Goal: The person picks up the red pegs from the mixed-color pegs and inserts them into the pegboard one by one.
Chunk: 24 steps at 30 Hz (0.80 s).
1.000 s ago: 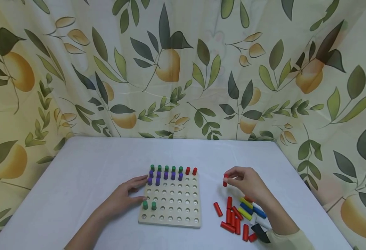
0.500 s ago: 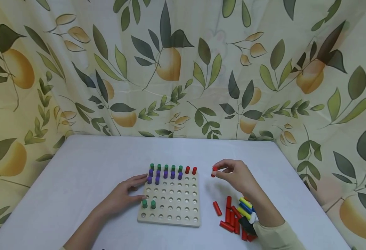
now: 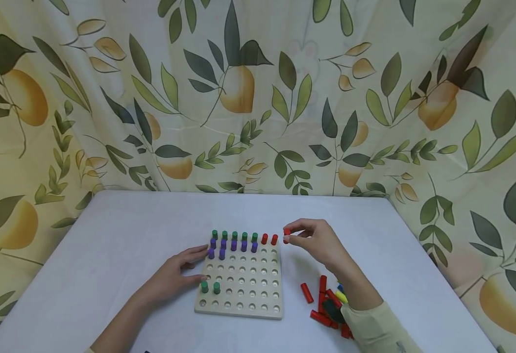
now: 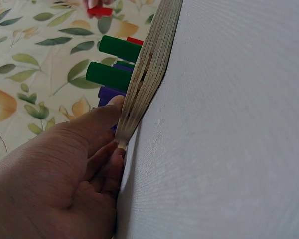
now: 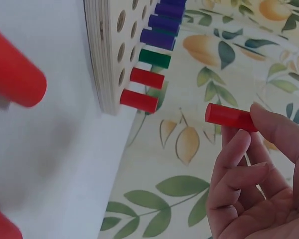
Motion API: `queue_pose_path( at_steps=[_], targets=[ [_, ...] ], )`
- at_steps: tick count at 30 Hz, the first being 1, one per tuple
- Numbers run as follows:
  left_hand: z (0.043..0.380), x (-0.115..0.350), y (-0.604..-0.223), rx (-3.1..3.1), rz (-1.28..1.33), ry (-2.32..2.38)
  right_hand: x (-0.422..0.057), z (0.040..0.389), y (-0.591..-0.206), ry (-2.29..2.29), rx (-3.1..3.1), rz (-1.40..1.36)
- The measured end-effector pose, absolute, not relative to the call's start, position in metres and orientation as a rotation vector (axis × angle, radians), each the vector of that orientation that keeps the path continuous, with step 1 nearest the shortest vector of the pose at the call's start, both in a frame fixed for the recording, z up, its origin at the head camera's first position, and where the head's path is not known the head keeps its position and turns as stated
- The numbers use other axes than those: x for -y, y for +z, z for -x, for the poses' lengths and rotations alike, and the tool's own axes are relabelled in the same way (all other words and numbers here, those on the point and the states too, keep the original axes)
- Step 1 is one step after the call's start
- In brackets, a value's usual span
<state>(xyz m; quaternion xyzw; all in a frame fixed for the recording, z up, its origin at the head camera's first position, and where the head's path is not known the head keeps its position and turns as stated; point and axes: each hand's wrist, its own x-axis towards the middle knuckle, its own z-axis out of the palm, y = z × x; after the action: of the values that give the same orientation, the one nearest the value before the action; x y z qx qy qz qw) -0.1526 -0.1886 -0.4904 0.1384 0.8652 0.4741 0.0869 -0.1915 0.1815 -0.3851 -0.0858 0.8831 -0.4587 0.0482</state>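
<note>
A wooden pegboard (image 3: 237, 275) lies on the table, its back row filled with several green pegs (image 3: 234, 235) and ending in two red pegs (image 3: 274, 239) at the right. Purple pegs (image 3: 244, 246) fill part of the rows below, and two green pegs (image 3: 216, 288) stand near its front left. My left hand (image 3: 169, 277) rests against the board's left edge, thumb and fingers apart. Just right of the board's back right corner, my right hand (image 3: 321, 242) pinches a red peg (image 5: 229, 117) between thumb and fingers, held in the air, apart from the board.
A loose heap of red pegs (image 3: 322, 289) lies right of the board, with a yellow peg (image 3: 341, 296) showing. The right sleeve (image 3: 374, 326) covers part of this heap. A leaf-and-fruit patterned curtain (image 3: 258, 142) hangs behind the white table (image 3: 152, 215).
My right hand has carried the red peg leftward and slightly back, from above the heap to near the board's back right corner. The left hand has stayed at the board's edge.
</note>
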Motion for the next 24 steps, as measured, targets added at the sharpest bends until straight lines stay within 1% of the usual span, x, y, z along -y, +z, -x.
queue_pose_path(
  at_steps=[11, 24],
  targets=[
    [0.153, 0.188, -0.492, -2.578, -0.421, 1.417, -0.161, 0.196, -0.391, -1.489, -2.585, 0.272],
    [0.153, 0.189, -0.492, -2.578, -0.407, 1.419, -0.146, 0.202, -0.415, -1.480, -2.513, 0.242]
  ],
)
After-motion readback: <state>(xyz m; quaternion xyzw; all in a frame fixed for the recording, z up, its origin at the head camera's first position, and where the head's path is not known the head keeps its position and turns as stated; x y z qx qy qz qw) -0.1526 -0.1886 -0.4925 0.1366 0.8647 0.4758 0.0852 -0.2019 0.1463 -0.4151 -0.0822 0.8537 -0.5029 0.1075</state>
